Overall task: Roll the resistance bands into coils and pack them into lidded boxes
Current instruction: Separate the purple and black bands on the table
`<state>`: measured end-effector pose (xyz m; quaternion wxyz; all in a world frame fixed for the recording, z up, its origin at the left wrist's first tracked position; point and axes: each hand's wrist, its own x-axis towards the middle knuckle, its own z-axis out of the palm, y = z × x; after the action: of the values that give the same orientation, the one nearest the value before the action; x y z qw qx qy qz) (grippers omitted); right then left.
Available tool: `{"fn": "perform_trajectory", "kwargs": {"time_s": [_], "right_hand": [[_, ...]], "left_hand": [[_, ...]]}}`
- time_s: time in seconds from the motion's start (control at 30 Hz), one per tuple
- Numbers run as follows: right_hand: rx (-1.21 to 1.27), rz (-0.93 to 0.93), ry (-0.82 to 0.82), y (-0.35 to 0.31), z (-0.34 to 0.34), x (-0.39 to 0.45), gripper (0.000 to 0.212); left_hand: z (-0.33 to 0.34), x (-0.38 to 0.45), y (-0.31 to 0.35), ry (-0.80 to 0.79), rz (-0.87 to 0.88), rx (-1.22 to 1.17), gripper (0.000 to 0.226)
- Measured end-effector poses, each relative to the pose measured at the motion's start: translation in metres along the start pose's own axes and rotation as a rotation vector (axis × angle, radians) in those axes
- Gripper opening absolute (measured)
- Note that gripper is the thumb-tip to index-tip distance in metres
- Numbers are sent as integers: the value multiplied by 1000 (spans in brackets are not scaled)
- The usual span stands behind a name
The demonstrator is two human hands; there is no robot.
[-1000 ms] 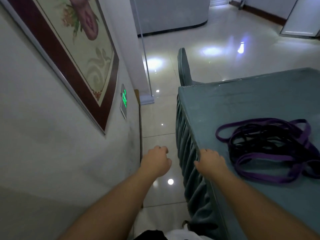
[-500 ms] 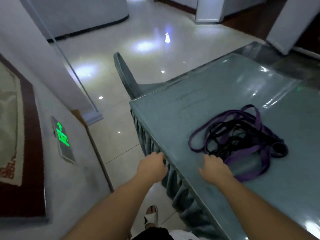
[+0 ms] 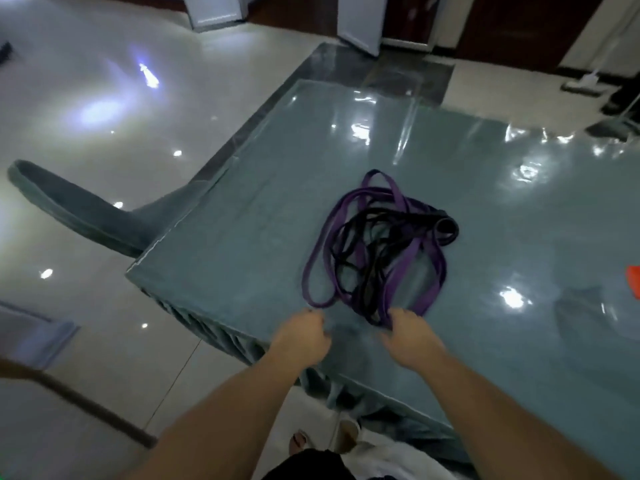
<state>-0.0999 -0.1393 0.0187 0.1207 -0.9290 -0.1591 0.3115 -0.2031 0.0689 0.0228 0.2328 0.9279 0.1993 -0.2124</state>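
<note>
A tangle of purple resistance bands point(image 3: 426, 282) and black resistance bands point(image 3: 367, 237) lies loose on the teal table point(image 3: 242, 258), a little in from its near corner. My left hand point(image 3: 301, 336) hovers over the table edge with loosely curled fingers, its fingertips just short of the nearest purple loop. To its right, my right hand point(image 3: 412, 337) reaches forward, and its fingertips touch the near end of the pile. Neither hand plainly grips a band. No box is in view.
A clear, shiny plastic sheet covers the tablecloth. A teal-covered chair point(image 3: 69, 209) stands off the table's left corner on the glossy tiled floor. Something orange point(image 3: 633, 280) shows at the right edge. My feet are below the table's near edge.
The view has swung right, away from the wall. Both hands have moved from the table's corner edge onto the table, up to the near side of the band pile.
</note>
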Motion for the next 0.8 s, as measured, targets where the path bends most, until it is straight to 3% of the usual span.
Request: {"fn": "perform_trajectory", "kwargs": {"time_s": [0.07, 0.2, 0.3, 0.43, 0.6, 0.7, 0.8], "right_hand": [[49, -17, 33, 0, -5, 10, 37], [188, -60, 54, -16, -10, 35, 56], [257, -64, 31, -30, -7, 56, 49], [337, 21, 11, -43, -2, 74, 29], [523, 181, -45, -53, 5, 94, 35], [638, 261, -64, -56, 13, 101, 63], [647, 306, -60, -66, 9, 97, 44]], "left_hand": [[-5, 14, 9, 2, 23, 10, 37], [-19, 35, 19, 18, 52, 36, 35], [-26, 48, 17, 18, 43, 38, 35], [-31, 60, 9, -25, 27, 54, 35], [-35, 75, -4, -61, 35, 80, 34], [-37, 84, -15, -83, 79, 106, 30], [-41, 96, -26, -108, 119, 98, 36]]}}
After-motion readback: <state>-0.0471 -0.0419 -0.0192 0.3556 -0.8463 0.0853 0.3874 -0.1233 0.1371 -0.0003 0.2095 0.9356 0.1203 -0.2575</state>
